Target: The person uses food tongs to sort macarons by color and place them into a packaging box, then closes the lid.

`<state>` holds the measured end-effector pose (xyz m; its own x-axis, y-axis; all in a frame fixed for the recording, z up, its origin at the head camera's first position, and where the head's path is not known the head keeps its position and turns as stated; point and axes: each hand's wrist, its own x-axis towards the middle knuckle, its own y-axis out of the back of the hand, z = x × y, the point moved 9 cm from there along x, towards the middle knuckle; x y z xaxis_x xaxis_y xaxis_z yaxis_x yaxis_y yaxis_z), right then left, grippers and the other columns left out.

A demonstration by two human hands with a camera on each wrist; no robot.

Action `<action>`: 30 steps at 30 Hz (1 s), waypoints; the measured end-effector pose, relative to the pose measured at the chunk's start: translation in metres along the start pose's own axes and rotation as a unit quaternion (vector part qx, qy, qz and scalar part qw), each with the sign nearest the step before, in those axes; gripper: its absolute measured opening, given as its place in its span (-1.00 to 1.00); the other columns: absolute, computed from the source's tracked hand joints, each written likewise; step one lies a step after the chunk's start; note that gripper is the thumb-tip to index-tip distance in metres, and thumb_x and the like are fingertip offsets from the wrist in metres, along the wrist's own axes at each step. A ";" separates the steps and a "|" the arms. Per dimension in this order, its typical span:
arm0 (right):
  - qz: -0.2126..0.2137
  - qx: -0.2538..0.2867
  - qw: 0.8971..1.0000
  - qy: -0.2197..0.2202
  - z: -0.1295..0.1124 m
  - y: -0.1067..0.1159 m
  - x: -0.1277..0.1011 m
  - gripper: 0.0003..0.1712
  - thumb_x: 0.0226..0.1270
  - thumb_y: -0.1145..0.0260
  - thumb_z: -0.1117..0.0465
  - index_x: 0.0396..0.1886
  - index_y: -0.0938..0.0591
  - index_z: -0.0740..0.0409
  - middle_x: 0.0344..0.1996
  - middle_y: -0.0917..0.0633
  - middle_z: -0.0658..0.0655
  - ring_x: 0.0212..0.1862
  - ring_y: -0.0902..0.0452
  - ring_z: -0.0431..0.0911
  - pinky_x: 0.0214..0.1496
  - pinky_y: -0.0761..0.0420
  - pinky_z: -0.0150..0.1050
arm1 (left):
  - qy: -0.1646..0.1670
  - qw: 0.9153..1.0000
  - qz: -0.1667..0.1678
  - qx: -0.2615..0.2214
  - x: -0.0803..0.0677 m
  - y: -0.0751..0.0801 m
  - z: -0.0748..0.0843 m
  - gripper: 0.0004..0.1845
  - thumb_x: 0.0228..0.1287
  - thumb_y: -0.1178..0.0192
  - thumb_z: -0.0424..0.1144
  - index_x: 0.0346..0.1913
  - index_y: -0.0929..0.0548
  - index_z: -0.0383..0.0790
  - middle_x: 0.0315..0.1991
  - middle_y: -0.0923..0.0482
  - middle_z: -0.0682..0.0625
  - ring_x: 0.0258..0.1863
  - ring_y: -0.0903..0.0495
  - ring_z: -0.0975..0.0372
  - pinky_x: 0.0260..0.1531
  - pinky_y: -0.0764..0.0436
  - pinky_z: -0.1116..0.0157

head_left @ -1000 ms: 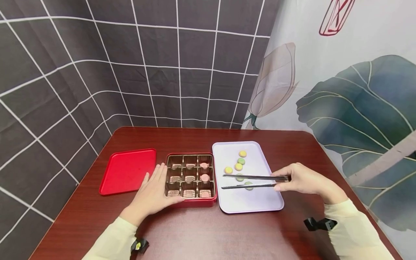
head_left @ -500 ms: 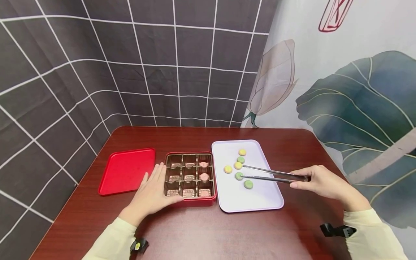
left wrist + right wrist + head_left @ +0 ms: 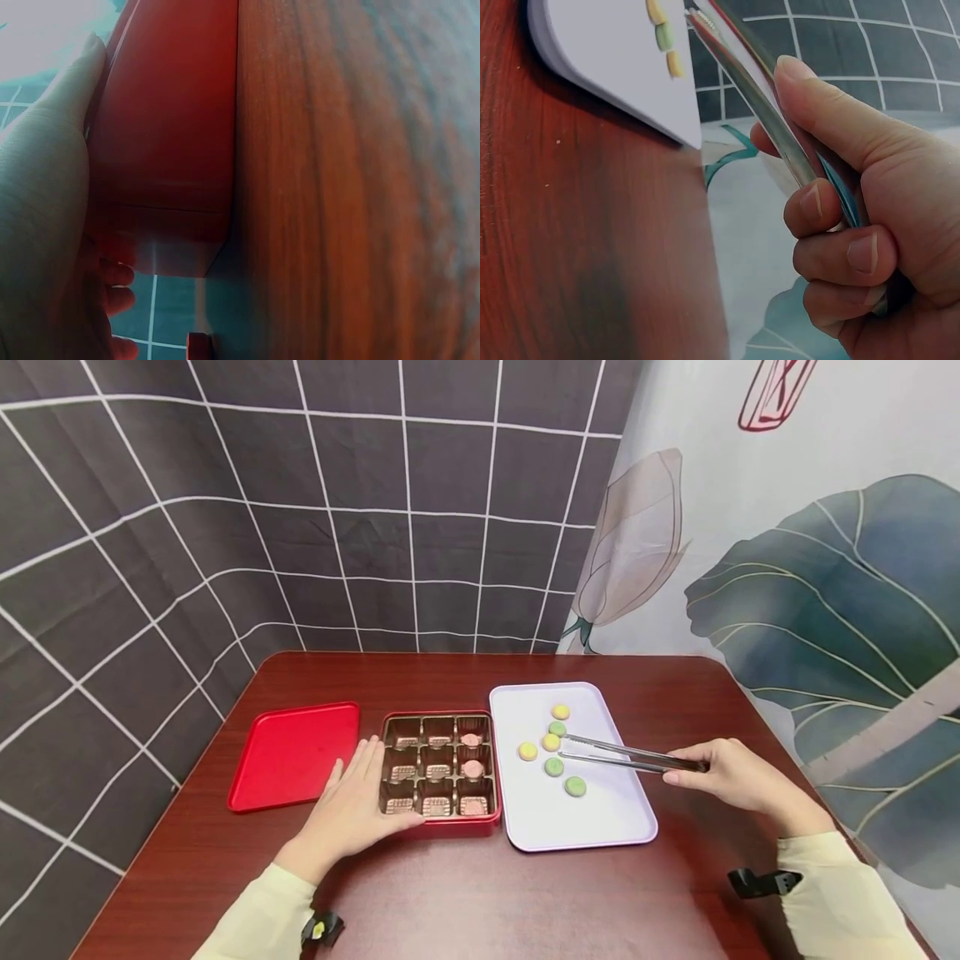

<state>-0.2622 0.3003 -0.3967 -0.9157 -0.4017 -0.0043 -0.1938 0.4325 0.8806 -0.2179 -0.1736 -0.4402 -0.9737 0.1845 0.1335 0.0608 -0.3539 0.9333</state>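
Observation:
My left hand (image 3: 351,806) lies along the left side of a red box (image 3: 457,828), fingers straight, thumb across the front rim. In the left wrist view the thumb (image 3: 79,79) rests at the box's edge. The box has a gold divided insert, with pink macarons (image 3: 473,769) in its right column. Curled fingers of my right hand (image 3: 738,781) grip metal tongs (image 3: 630,750) by the rear end. The tong tips are slightly apart over the white tray (image 3: 615,822), just right of a yellow macaron (image 3: 551,742) and a green macaron (image 3: 557,727). Nothing sits between them.
Other green macarons (image 3: 575,787) and yellow macarons (image 3: 528,752) lie on the tray, which stands right beside the box. A red lid (image 3: 296,756) lies left of my left hand. Dark gridded cloth (image 3: 375,552) hangs behind the wooden table (image 3: 420,902).
My right hand has drawn the tongs to the right, and their tips have moved farther back on the tray and closer together. My left hand keeps its place on the box.

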 end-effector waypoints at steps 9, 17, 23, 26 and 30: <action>-0.005 0.010 1.000 -0.018 0.013 -0.014 0.007 -0.53 0.10 -0.48 -0.03 -0.04 -0.74 0.13 -0.37 -0.74 -0.10 -0.43 -0.49 -0.23 -0.44 -0.51 -0.36 | 0.002 1.000 0.002 0.001 0.001 0.001 -0.001 0.34 -0.19 -0.22 0.54 0.49 -0.03 -0.34 0.49 0.00 -0.23 0.49 0.09 -0.06 0.35 0.03 -0.18; -0.011 0.005 1.000 -0.022 0.015 -0.025 0.013 -0.58 0.12 -0.47 -0.04 -0.05 -0.75 0.03 -0.37 -0.73 -0.15 -0.40 -0.52 -0.21 -0.37 -0.56 -0.35 | 0.003 1.000 0.000 -0.001 0.001 0.000 -0.002 0.34 -0.19 -0.22 0.54 0.49 -0.03 -0.33 0.49 0.00 -0.22 0.49 0.09 -0.05 0.36 0.03 -0.18; -0.012 0.006 1.000 -0.025 0.017 -0.031 0.016 -0.60 0.11 -0.47 -0.04 -0.06 -0.75 0.00 -0.39 -0.72 -0.18 -0.38 -0.53 -0.20 -0.33 -0.58 -0.34 | 0.003 1.000 0.001 0.002 0.000 -0.001 -0.002 0.34 -0.19 -0.22 0.54 0.49 -0.03 -0.34 0.49 0.00 -0.22 0.49 0.08 -0.06 0.35 0.02 -0.18; -0.010 0.008 1.000 -0.029 0.017 -0.032 0.018 -0.56 0.10 -0.47 -0.05 -0.04 -0.74 0.03 -0.36 -0.73 -0.15 -0.36 -0.54 -0.19 -0.30 -0.60 -0.33 | 0.002 1.000 -0.001 0.001 0.000 -0.001 -0.001 0.34 -0.18 -0.22 0.54 0.49 -0.02 -0.34 0.49 0.00 -0.22 0.49 0.09 -0.05 0.35 0.02 -0.18; -0.002 0.006 1.000 -0.025 0.016 -0.031 0.021 -0.51 0.10 -0.47 -0.08 -0.02 -0.73 0.07 -0.30 -0.75 -0.08 -0.32 -0.56 -0.20 -0.23 -0.62 -0.29 | 0.003 1.000 -0.001 0.000 -0.001 -0.001 -0.002 0.33 -0.18 -0.22 0.53 0.49 -0.02 -0.33 0.49 0.01 -0.22 0.49 0.10 -0.05 0.36 0.03 -0.17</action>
<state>-0.2809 0.2910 -0.4318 -0.9315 -0.3624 -0.0312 -0.2008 0.4409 0.8748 -0.2178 -0.1748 -0.4416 -0.9750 0.1808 0.1295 0.0583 -0.3541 0.9334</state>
